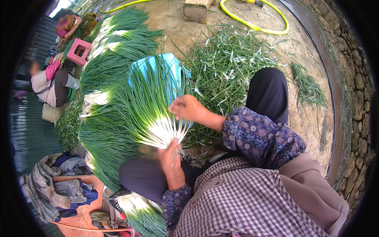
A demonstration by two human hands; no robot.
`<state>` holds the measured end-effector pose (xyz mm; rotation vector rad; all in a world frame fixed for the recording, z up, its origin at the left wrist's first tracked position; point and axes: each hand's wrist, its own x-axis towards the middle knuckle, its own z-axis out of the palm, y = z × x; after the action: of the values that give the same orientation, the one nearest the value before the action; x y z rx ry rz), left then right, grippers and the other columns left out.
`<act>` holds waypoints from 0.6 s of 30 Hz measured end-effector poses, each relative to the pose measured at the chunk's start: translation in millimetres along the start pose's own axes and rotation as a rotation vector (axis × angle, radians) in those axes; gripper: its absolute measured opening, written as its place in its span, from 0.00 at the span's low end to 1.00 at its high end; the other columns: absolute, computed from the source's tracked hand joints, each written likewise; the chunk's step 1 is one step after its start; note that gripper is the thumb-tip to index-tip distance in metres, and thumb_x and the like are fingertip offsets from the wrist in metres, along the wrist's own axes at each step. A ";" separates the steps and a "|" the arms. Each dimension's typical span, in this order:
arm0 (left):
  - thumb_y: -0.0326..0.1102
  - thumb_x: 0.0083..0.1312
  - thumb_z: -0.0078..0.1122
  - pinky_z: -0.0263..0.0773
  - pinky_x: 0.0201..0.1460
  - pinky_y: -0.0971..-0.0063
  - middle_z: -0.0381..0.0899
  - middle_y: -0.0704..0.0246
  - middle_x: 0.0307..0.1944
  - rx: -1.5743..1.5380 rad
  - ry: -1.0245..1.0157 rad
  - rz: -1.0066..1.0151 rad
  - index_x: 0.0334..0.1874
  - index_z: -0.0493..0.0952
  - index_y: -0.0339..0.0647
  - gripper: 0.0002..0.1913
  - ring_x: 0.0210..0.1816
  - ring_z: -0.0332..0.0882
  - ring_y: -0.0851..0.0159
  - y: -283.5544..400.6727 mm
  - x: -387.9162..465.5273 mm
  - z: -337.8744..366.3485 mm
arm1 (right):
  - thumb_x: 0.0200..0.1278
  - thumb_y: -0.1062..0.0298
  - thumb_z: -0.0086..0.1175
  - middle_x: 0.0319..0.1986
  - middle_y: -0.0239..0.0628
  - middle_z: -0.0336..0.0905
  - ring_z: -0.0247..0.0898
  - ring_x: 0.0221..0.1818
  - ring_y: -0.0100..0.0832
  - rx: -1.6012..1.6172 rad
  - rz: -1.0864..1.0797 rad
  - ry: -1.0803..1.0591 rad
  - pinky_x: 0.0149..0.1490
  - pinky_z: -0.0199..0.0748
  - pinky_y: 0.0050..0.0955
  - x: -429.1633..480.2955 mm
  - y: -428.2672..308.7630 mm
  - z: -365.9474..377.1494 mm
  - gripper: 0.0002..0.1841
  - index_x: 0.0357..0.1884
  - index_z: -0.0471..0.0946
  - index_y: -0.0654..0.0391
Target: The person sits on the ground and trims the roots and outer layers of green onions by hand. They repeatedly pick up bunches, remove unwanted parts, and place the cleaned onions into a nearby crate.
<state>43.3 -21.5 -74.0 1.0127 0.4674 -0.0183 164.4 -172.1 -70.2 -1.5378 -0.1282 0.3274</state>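
Observation:
My left hand [172, 161] grips a fanned bunch of green onions [161, 130] by the white root ends, with fine roots trailing over the fingers. Its long green leaves spread up and left, partly over a light blue plastic stool [173, 66]. At the right side of the bunch, my right hand [189, 109] has its thumb and fingers pinched together at the stalks. Whether a single stalk or leaf sits between those fingertips is hard to make out.
Heaped green onion bunches [106, 124] line the left. Stripped leaves [228, 65] cover the ground ahead, near a yellow hose [251, 25] and a wooden block [195, 11]. Two people sit far left by a pink stool [79, 51]. Clothes [71, 189] lie lower left; a stone wall [359, 112] runs right.

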 end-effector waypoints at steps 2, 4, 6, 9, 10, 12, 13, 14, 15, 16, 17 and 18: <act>0.19 0.61 0.60 0.68 0.30 0.80 0.79 0.68 0.45 -0.001 -0.018 -0.016 0.59 0.70 0.43 0.23 0.35 0.77 0.72 -0.3 0.0 -0.7 | 0.62 0.65 0.60 0.20 0.28 0.78 0.65 0.18 0.19 0.096 0.143 -0.038 0.23 0.62 0.21 9.5 0.7 2.1 0.09 0.36 0.80 0.62; 0.19 0.61 0.60 0.67 0.30 0.80 0.80 0.67 0.45 -0.010 -0.020 -0.017 0.59 0.71 0.43 0.23 0.36 0.77 0.72 -0.5 0.3 -0.2 | 0.60 0.65 0.61 0.20 0.28 0.78 0.63 0.18 0.18 0.184 0.194 -0.019 0.23 0.59 0.20 9.4 3.3 2.8 0.09 0.34 0.81 0.60; 0.19 0.62 0.60 0.67 0.30 0.80 0.80 0.67 0.46 -0.011 -0.016 -0.018 0.59 0.71 0.43 0.23 0.37 0.77 0.72 -1.9 0.5 -2.7 | 0.57 0.64 0.63 0.20 0.29 0.78 0.65 0.18 0.19 0.225 0.225 -0.006 0.23 0.61 0.20 9.1 2.7 4.7 0.09 0.30 0.81 0.61; 0.19 0.62 0.60 0.67 0.30 0.80 0.81 0.67 0.46 0.004 -0.006 -0.022 0.58 0.72 0.43 0.21 0.38 0.78 0.72 -4.4 1.5 -5.0 | 0.52 0.64 0.65 0.20 0.32 0.79 0.70 0.20 0.21 0.194 0.229 0.016 0.25 0.67 0.23 12.1 4.2 6.0 0.10 0.25 0.82 0.62; 0.20 0.62 0.60 0.67 0.30 0.79 0.81 0.67 0.46 0.009 0.000 -0.025 0.57 0.73 0.44 0.21 0.38 0.78 0.72 -4.0 1.1 -3.8 | 0.51 0.64 0.66 0.20 0.32 0.79 0.70 0.20 0.21 0.167 0.225 0.025 0.25 0.67 0.23 14.5 4.8 6.9 0.10 0.25 0.82 0.62; 0.20 0.62 0.60 0.67 0.30 0.79 0.81 0.67 0.47 0.008 0.003 -0.027 0.57 0.73 0.44 0.20 0.38 0.78 0.72 -3.6 0.9 -2.8 | 0.51 0.65 0.65 0.20 0.31 0.79 0.69 0.20 0.21 0.169 0.225 0.026 0.24 0.66 0.22 18.9 5.7 8.1 0.09 0.25 0.82 0.61; 0.20 0.63 0.60 0.67 0.30 0.79 0.81 0.67 0.47 0.002 -0.002 -0.026 0.57 0.73 0.44 0.20 0.38 0.78 0.72 -3.9 1.0 -3.0 | 0.51 0.66 0.65 0.20 0.31 0.79 0.69 0.19 0.21 0.200 0.227 0.019 0.24 0.65 0.22 21.0 6.0 8.4 0.08 0.25 0.81 0.61; 0.20 0.63 0.60 0.67 0.30 0.79 0.81 0.67 0.47 -0.004 -0.006 -0.026 0.57 0.73 0.44 0.20 0.38 0.78 0.72 -4.2 1.2 -3.1 | 0.51 0.67 0.64 0.20 0.31 0.78 0.69 0.19 0.21 0.230 0.230 0.013 0.23 0.64 0.22 22.6 6.4 7.7 0.08 0.24 0.81 0.61; 0.21 0.63 0.60 0.68 0.30 0.79 0.81 0.67 0.47 -0.005 -0.014 -0.025 0.57 0.73 0.44 0.20 0.38 0.78 0.72 -4.7 1.5 -4.9 | 0.51 0.67 0.64 0.20 0.30 0.78 0.69 0.19 0.20 0.251 0.255 0.003 0.23 0.63 0.21 23.6 5.6 7.3 0.08 0.24 0.81 0.60; 0.21 0.63 0.60 0.68 0.30 0.78 0.81 0.68 0.47 -0.005 -0.023 -0.024 0.57 0.73 0.44 0.20 0.38 0.78 0.72 -5.2 2.2 -6.7 | 0.51 0.67 0.64 0.19 0.29 0.78 0.68 0.19 0.20 0.272 0.279 -0.007 0.22 0.62 0.21 24.5 4.8 6.5 0.07 0.24 0.80 0.59; 0.21 0.63 0.60 0.68 0.30 0.78 0.81 0.68 0.47 -0.005 -0.032 -0.023 0.57 0.73 0.45 0.20 0.38 0.78 0.71 -5.5 2.7 -7.7 | 0.51 0.67 0.64 0.19 0.29 0.77 0.68 0.19 0.19 0.293 0.304 -0.016 0.22 0.61 0.20 24.7 4.1 5.7 0.07 0.24 0.80 0.59; 0.22 0.64 0.60 0.68 0.30 0.78 0.81 0.68 0.46 -0.006 -0.035 -0.019 0.57 0.73 0.44 0.19 0.38 0.78 0.72 -5.3 2.6 -6.6 | 0.52 0.67 0.64 0.20 0.28 0.77 0.69 0.19 0.19 0.300 0.303 -0.014 0.21 0.60 0.20 22.9 4.2 3.4 0.07 0.25 0.79 0.58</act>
<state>42.1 -18.4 -82.2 1.0005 0.4448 -0.0519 184.7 -162.3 -77.0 -1.2552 0.1401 0.5708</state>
